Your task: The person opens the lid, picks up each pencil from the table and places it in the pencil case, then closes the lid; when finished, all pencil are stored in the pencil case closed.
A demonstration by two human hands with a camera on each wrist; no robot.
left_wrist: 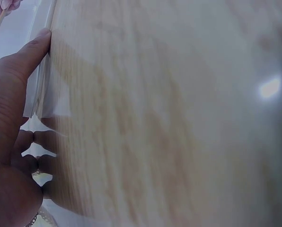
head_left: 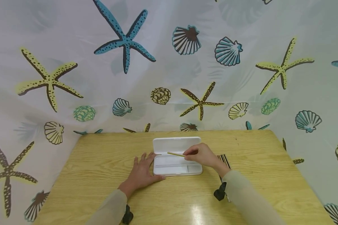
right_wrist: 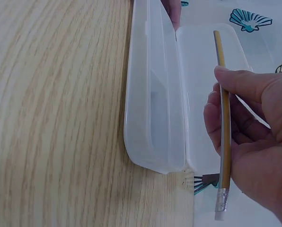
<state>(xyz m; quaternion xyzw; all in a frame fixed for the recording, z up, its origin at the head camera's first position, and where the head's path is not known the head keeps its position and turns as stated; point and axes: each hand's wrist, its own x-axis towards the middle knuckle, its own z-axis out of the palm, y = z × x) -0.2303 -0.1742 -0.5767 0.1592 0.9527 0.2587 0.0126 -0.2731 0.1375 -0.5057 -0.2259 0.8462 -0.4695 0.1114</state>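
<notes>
An open white pencil case (head_left: 171,169) lies on the table, its lid tipped back at the far side. My right hand (head_left: 202,154) pinches a gold pencil (head_left: 176,154) over the case, between thumb and fingers. In the right wrist view the pencil (right_wrist: 226,156) has a silver ferrule and a pale eraser at its near end. My left hand (head_left: 142,172) rests at the case's left end, fingers spread, the thumb (left_wrist: 34,47) along the near edge. Inside the case a low divider marks off a narrow front section and a small compartment at the right.
A bundle of striped sticks or pencils (head_left: 224,160) lies right of the case, partly hidden under my right forearm. The wooden table (head_left: 101,156) ends at a hanging cloth (head_left: 163,68) with starfish and shells.
</notes>
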